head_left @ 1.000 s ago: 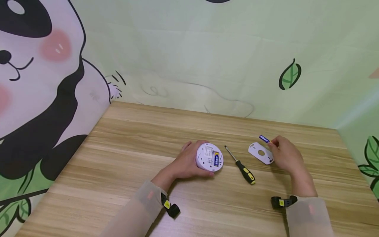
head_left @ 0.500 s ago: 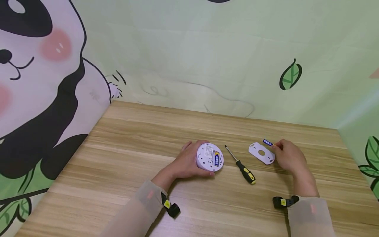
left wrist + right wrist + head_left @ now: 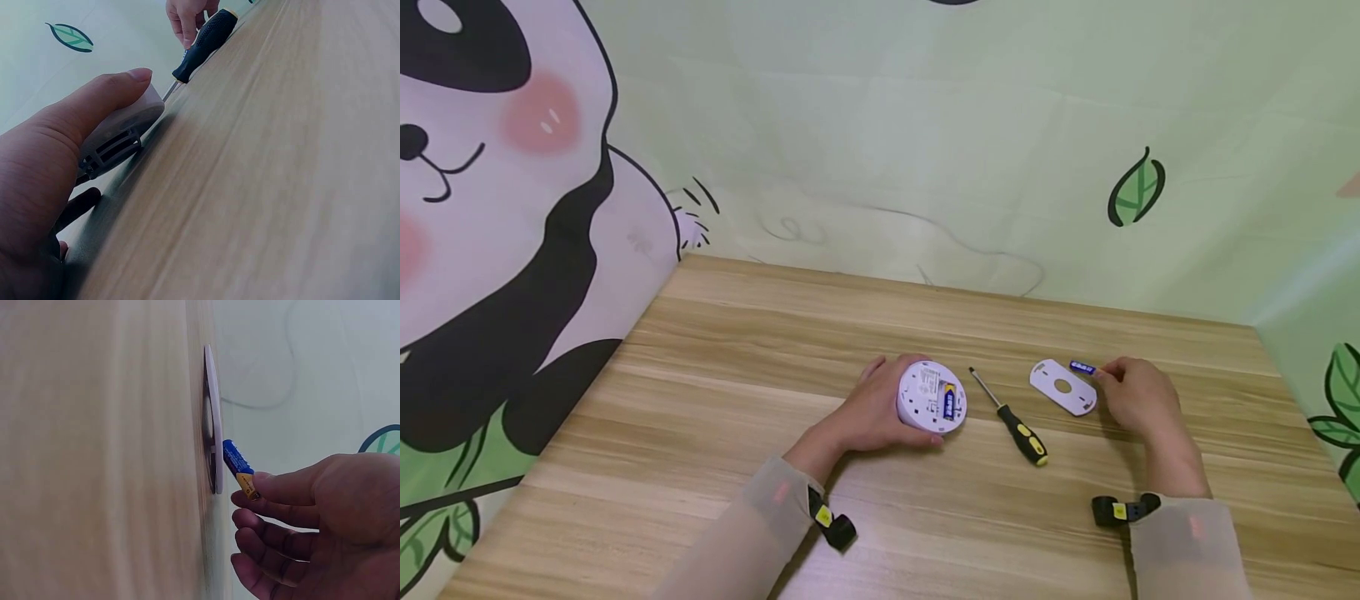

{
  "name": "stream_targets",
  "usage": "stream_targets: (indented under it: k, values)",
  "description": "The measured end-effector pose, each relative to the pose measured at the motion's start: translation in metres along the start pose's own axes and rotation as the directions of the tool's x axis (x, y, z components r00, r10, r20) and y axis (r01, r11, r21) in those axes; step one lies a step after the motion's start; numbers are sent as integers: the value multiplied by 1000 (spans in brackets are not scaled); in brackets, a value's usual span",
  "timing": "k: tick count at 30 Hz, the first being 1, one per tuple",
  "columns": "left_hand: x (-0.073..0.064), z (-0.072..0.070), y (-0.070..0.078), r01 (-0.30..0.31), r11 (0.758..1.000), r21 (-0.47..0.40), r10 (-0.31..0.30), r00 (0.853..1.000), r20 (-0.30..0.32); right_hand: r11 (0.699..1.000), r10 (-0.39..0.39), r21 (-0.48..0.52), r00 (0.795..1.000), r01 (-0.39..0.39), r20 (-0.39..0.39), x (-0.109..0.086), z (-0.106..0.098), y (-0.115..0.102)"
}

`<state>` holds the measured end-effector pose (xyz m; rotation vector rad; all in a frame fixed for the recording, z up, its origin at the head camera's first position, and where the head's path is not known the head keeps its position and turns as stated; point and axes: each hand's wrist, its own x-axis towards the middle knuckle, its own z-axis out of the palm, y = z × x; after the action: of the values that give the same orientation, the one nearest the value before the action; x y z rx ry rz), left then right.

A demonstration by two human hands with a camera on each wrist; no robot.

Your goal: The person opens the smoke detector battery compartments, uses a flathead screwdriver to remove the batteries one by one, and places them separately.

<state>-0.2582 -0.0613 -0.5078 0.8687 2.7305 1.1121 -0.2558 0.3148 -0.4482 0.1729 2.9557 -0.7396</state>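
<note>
My left hand (image 3: 876,408) grips a round white smoke detector (image 3: 917,408) from its left side, with the thumb along its near edge. Its flat back faces up, and a blue-and-yellow battery (image 3: 949,402) sits in its slot. Slotted vents show on the side of the detector (image 3: 122,140) in the left wrist view. Between thumb and forefinger, my right hand (image 3: 1138,400) pinches a second blue-and-yellow battery (image 3: 239,467) by its yellow end. That battery is low, just beyond the right end of a white mounting plate (image 3: 1047,379); whether it touches the table cannot be told.
A screwdriver (image 3: 1018,433) with a black-and-yellow handle lies between the detector and the plate, its tip pointing away. The wooden table (image 3: 737,350) meets a printed cloth wall (image 3: 850,167) at the back and sides.
My right hand has moved slightly right and toward me, bringing the battery lower, near the plate's far right end. The left hand and the smoke detector have stayed put.
</note>
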Motion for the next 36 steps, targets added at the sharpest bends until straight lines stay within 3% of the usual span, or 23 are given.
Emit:
stream_targets:
  k: [11, 36]
  values:
    - [0, 0, 0, -3, 1000, -14, 3, 1000, -5, 997, 59, 46, 998, -59, 9, 0, -1, 0]
    - [0, -1, 1, -6, 1000, -12, 5, 1000, -4, 992, 71, 104, 997, -69, -15, 2, 3, 7]
